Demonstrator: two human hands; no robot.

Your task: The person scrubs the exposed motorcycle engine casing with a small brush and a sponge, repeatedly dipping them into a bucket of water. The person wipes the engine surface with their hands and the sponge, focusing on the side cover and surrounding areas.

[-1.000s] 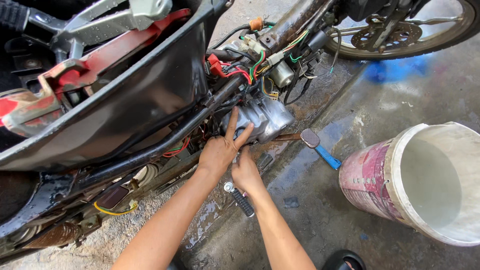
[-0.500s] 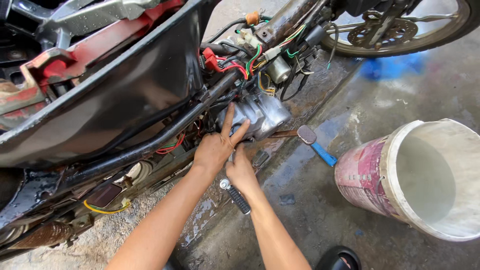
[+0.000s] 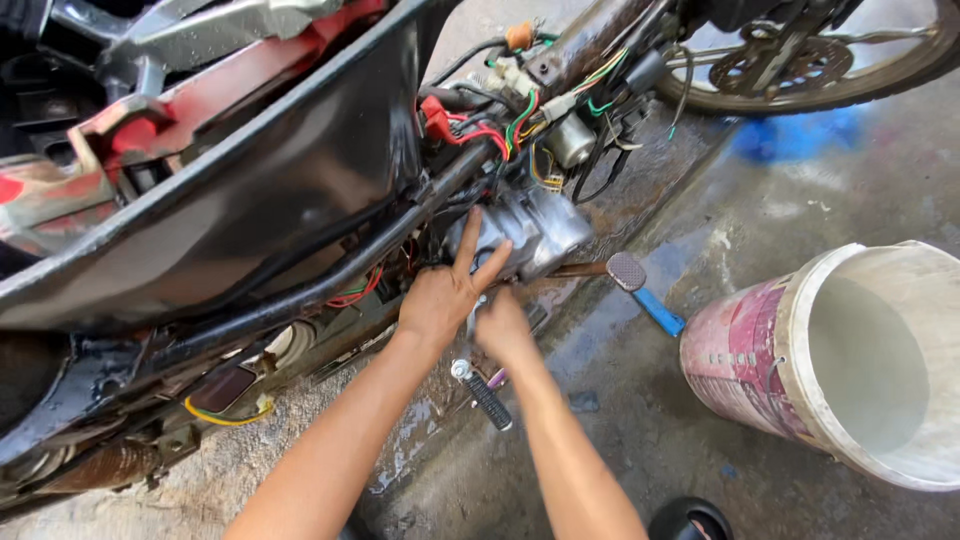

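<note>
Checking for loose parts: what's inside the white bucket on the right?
The white bucket lies tipped toward the camera; the visible inner wall and base look bare and white. The lowest part of the inside is hidden behind its near rim.

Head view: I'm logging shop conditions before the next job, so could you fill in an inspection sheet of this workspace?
Surface: wet, stained concrete floor.
Job's things: grey metal engine casing on a tilted motorcycle; black-gripped tool lying on the floor below the hands.
Clutter: large white bucket on its side, mouth open; blue-handled tool on the floor; dark shoe.
Hands: left hand spread flat on the casing; right hand closed just below it, contents hidden.
Cables: red, green and yellow wires exposed above the casing.
Surroundings: spoked wheel at top right.
</note>
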